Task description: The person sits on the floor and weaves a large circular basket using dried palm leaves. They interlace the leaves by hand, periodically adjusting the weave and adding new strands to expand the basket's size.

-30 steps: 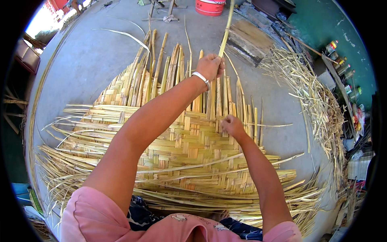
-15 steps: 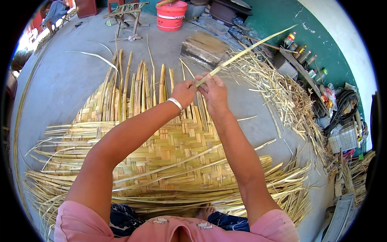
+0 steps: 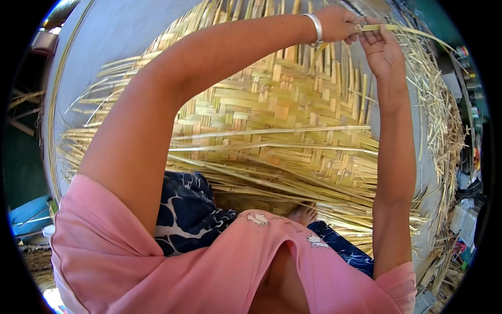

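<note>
A long, flat, pale yellow-green plant strip (image 3: 418, 32) runs between my hands at the upper right, its free end bending toward the right. My left hand (image 3: 339, 24), with a silver bangle at the wrist, is closed on the strip's near end. Beside it my right hand (image 3: 386, 55) turns its palm up, fingertips closed around the strip. Beneath both arms lies a large woven mat (image 3: 272, 104) of similar strips, partly hidden by my left arm. Unwoven strip ends stick out along its far and left edges. Loose long strips (image 3: 272, 145) lie across its near part.
A heap of shavings and strip scraps (image 3: 436, 120) lines the right side. Past it stand odds and ends, including a pale crate (image 3: 464, 220). My bare foot (image 3: 303, 213) rests at the mat's near edge. A blue object (image 3: 29, 215) is at the far left.
My view has tilted down, so both hands now appear higher and farther right. They still hold the strip, and my left arm is stretched farther across the mat.
</note>
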The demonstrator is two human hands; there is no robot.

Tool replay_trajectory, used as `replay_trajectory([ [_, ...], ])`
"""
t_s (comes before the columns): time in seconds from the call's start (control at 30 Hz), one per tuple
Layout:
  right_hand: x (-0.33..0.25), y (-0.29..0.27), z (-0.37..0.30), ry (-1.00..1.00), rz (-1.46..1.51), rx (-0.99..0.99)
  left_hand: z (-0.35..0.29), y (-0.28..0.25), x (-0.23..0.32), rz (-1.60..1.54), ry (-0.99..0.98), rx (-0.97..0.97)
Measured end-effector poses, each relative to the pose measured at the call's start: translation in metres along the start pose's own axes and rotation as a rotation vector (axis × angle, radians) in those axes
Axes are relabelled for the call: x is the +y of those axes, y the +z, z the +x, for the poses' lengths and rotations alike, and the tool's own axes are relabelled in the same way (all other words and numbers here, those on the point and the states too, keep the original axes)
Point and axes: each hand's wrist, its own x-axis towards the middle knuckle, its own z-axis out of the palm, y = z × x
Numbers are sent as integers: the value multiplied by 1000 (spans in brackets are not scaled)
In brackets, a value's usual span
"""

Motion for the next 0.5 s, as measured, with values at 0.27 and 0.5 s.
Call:
replay_trajectory([
  [0.27, 19, 19, 19, 48, 34, -186, 30, -36, -57, 666, 15, 156],
  [0.5, 65, 69, -31, 130, -376, -436, -45, -78, 24, -755, -392, -64],
])
